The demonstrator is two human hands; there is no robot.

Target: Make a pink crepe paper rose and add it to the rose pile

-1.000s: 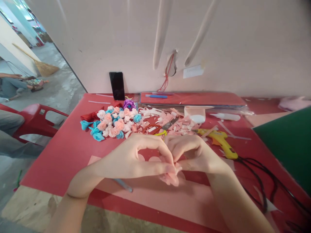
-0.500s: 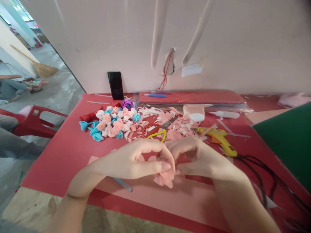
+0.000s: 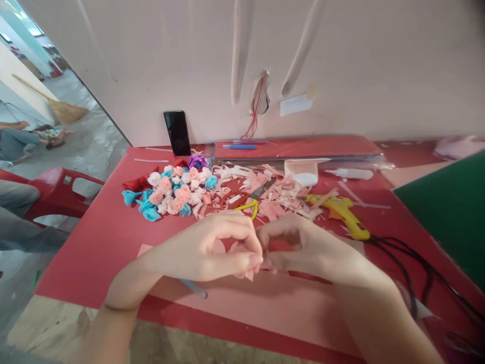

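Observation:
Above the table's front part, my left hand [image 3: 223, 247] is closed around a pink paper flower [image 3: 248, 275], whose petals show under the thumb. My right hand [image 3: 303, 247] meets it from the other side, thumb and fingertips pinched at the flower's edge. The fingers cover most of the flower. Beneath both hands lies a pink paper sheet [image 3: 246, 308], with a grey-blue stick [image 3: 193, 288] by my left wrist. Just beyond the fingers are yellow-and-red-handled scissors [image 3: 261, 189] among pink paper scraps [image 3: 273, 210].
Several finished paper flowers [image 3: 182, 193] are heaped at the left. A phone [image 3: 177, 134] leans on the wall behind them. At the right lie a yellow glue gun [image 3: 346, 215] with its black cable [image 3: 401, 263], a white bottle [image 3: 352, 174] and a green board [image 3: 450, 212].
The flower has turned in my fingers, so fewer petals hang below my left thumb. Both hands' fingertips have come together at its edge. The view has shifted slightly.

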